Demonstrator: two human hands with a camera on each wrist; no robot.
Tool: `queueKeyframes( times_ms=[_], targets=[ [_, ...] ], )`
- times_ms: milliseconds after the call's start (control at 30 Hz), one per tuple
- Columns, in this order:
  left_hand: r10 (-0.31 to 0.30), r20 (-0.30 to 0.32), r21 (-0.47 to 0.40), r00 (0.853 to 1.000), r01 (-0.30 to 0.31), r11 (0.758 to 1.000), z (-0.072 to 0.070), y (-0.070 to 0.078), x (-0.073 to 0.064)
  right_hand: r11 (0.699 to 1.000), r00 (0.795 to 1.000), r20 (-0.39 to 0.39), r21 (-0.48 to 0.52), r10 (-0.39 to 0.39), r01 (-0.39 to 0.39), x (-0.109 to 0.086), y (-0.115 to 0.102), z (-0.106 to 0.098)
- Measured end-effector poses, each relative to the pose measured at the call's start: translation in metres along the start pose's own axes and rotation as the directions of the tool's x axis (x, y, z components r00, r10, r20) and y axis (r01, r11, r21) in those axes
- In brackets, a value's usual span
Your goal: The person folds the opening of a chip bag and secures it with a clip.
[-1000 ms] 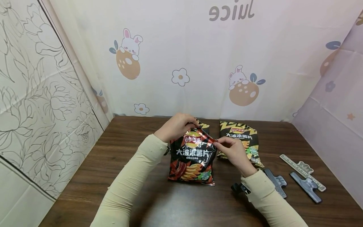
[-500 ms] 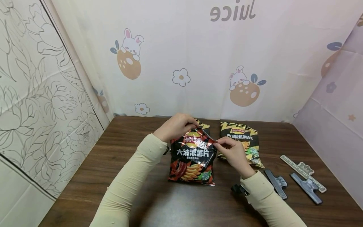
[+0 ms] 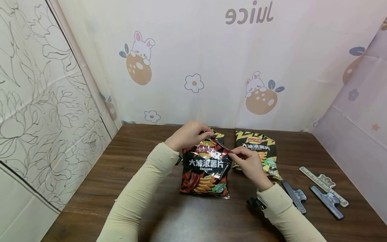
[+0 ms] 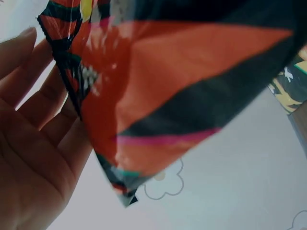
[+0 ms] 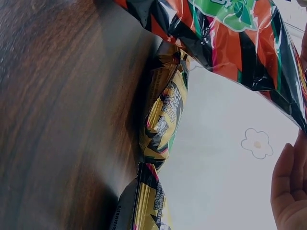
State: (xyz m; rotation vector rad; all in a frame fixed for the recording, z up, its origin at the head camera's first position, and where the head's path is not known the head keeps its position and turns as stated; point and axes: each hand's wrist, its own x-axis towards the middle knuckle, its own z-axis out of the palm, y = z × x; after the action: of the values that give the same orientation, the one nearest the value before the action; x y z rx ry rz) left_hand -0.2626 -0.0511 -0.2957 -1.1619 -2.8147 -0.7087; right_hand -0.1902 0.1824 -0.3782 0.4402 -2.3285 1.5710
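A black and red bag of potato chips point(image 3: 205, 171) stands upright at the middle of the table, its front toward me. My left hand point(image 3: 191, 135) pinches its top edge near the left, thumb and fingers together. At the top right corner my right hand point(image 3: 251, 164) pinches the same edge. Close up in the left wrist view, the bag's corner point(image 4: 144, 110) hangs beside the left palm point(image 4: 38, 158). The right wrist view shows the bag point(image 5: 240, 43) overhead and part of a hand point(image 5: 290, 187) at the right edge. Whether the top is torn is unclear.
A yellow and black chip bag point(image 3: 257, 143) lies behind the right hand. Another yellow bag point(image 3: 219, 135) is mostly hidden behind the red one. Two grey clips point(image 3: 294, 197) point(image 3: 327, 202) and a pale clip point(image 3: 323, 183) lie on the wooden table point(image 3: 99, 188) at right. A printed curtain hangs behind.
Both hands keep their hold on the bag's top edge and hardly move. The head view shifts very slightly.
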Motion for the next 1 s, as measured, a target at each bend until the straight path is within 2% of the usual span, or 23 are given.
queueKeyframes(
  times_ms=[167,467,733,1000],
  targets=[
    [-0.013,-0.014,-0.006,1.0,0.013,1.0,0.002,0.002,0.001,1.0,1.0,0.005,0.011,-0.001,0.001,-0.001,0.002,0.0],
    [-0.014,0.045,-0.051,0.999,0.016,0.999,-0.002,0.004,0.002,0.999,1.0,0.0,0.038,-0.004,0.004,-0.001,0.003,-0.001],
    [-0.006,0.061,-0.074,0.998,0.01,0.997,-0.001,0.002,0.002,0.999,1.0,0.012,0.032,-0.012,0.012,0.004,0.032,-0.003],
    [-0.018,0.058,-0.098,0.998,0.024,0.995,0.0,0.004,0.001,1.0,0.999,0.033,0.03,-0.003,0.002,0.003,0.032,-0.005]
  ],
)
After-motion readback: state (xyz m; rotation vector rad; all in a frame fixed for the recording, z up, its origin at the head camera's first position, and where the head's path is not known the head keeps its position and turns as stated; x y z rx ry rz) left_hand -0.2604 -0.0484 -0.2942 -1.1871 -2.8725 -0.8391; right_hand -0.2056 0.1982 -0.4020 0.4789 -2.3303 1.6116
